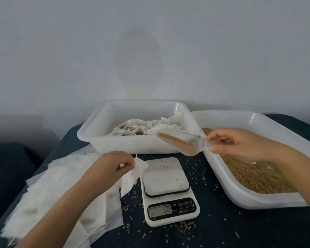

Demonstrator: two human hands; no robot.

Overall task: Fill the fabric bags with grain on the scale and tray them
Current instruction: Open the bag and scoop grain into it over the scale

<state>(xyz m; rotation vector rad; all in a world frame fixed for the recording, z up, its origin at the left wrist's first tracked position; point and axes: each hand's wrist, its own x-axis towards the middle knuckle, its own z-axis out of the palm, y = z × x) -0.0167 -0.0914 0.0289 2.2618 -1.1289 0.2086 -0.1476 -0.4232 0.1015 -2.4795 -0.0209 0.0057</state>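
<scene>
Grain tray [227, 187] at right, bag tray [132, 147] behind scale [168, 190] | scoop [179, 142] of grain pinched by right hand [240, 145], mouth aimed left-down | empty bag [132, 174] pinched by left hand [111, 167] just left of scale pan, below scoop mouth; bag not yet on pan.

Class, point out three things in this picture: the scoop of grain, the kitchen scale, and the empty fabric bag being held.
scoop [179, 143]: head view, on its clear grain-filled bowl.
kitchen scale [166, 173]: head view, on its bare weighing platform.
fabric bag [132, 173]: head view, on its hanging white cloth.
</scene>
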